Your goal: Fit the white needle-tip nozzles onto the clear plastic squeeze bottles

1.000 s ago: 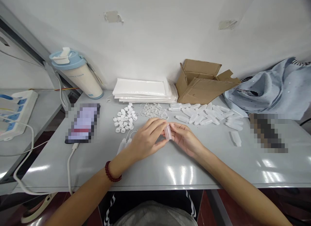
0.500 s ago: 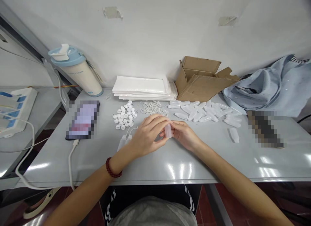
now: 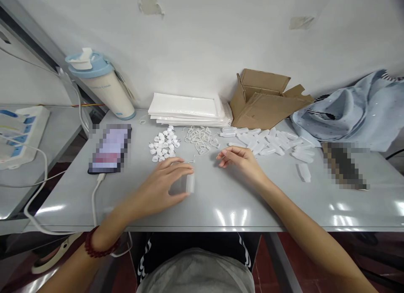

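Observation:
My left hand (image 3: 158, 184) grips a small translucent plastic bottle (image 3: 190, 183) between thumb and fingertips, low over the grey table. A thin loop shows by the bottle's top. To its right, my right hand (image 3: 238, 160) is closed with its fingertips drawn together; whether something small is between them I cannot make out. Beyond the left hand lies a cluster of white caps (image 3: 164, 143). A tangle of pale elastic loops (image 3: 201, 137) sits between the caps and a heap of translucent bottles (image 3: 268, 141). One single bottle (image 3: 303, 172) lies apart at the right.
Behind the small parts are a stack of white packets (image 3: 184, 108) and an open cardboard box (image 3: 271, 110). At the left stand a tumbler (image 3: 105, 89) and a phone (image 3: 110, 150) with a cable. A blue cloth (image 3: 353, 112) and a dark flat item (image 3: 344, 167) lie right.
My left hand has moved left with the bottle, away from my right hand. The right hand has let go of the bottle and drawn its fingertips together.

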Available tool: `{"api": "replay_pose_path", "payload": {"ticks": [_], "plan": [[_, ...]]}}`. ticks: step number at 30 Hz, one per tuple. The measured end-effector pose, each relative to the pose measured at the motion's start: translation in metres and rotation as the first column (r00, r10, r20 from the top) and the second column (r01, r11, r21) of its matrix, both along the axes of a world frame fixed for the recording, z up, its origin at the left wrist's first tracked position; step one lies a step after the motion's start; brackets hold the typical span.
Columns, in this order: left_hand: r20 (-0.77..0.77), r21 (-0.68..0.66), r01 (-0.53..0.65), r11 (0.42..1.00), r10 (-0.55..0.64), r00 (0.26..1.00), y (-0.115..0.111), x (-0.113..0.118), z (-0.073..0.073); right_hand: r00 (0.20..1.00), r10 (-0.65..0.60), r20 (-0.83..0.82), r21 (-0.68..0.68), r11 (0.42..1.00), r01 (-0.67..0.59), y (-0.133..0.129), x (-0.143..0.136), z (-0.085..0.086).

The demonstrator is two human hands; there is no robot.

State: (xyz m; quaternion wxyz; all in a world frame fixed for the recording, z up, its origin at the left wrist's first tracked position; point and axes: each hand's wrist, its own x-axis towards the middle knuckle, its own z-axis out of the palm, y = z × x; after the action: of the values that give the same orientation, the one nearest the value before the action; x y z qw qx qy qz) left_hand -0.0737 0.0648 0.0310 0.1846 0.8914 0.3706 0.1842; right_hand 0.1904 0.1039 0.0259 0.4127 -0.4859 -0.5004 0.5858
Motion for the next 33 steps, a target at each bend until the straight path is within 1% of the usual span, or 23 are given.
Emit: {"api": "replay_pose_path", "payload": {"ticks": [3,5,7,10,15,20,26,28,30,32,33], "plan": [[-0.056,-0.109,-0.034,0.994,0.028,0.998,-0.003,-0.019,0.003,1.0,0.005,0.024,0.01,1.0,-0.006,0.001,0.002,0.002],[-0.101,-0.163,-0.076,0.984,0.06,0.993,-0.002,-0.025,0.004,1.0,0.001,0.029,0.014,1.0,-0.001,0.001,0.002,0.001],[-0.13,-0.181,-0.106,0.978,0.083,0.988,-0.001,-0.027,0.004,1.0,-0.008,0.029,0.017,1.0,0.007,0.002,0.002,0.001],[-0.133,-0.165,-0.105,0.981,0.084,0.988,0.001,-0.029,0.002,0.999,-0.011,0.032,0.025,1.0,0.01,0.001,0.002,0.001],[-0.093,-0.119,-0.094,0.988,0.083,0.992,0.002,-0.031,-0.003,0.999,0.01,0.031,0.012,1.0,-0.01,0.001,0.0,0.0],[-0.11,-0.12,-0.103,0.987,0.09,0.99,0.0,-0.032,-0.003,1.0,0.003,0.03,0.016,1.0,-0.004,0.003,0.002,-0.003],[-0.115,-0.127,-0.101,0.987,0.087,0.99,-0.005,-0.035,-0.003,0.998,-0.014,0.056,0.046,0.999,0.011,0.004,0.007,0.0],[-0.106,-0.129,-0.104,0.986,0.091,0.99,-0.005,-0.034,0.0,0.996,-0.042,0.085,0.088,0.996,0.035,0.006,0.011,0.001],[-0.089,-0.118,-0.107,0.987,0.096,0.991,-0.001,-0.029,0.005,0.985,-0.099,0.143,0.148,0.986,0.078,0.008,0.015,0.001],[-0.056,-0.09,-0.12,0.989,0.116,0.992,0.006,-0.019,0.011,0.954,-0.192,0.231,0.229,0.963,0.139,0.01,0.02,-0.001],[-0.03,-0.066,-0.142,0.988,0.14,0.99,0.011,-0.012,0.013,0.926,-0.25,0.284,0.286,0.944,0.167,0.012,0.022,-0.002]]}}
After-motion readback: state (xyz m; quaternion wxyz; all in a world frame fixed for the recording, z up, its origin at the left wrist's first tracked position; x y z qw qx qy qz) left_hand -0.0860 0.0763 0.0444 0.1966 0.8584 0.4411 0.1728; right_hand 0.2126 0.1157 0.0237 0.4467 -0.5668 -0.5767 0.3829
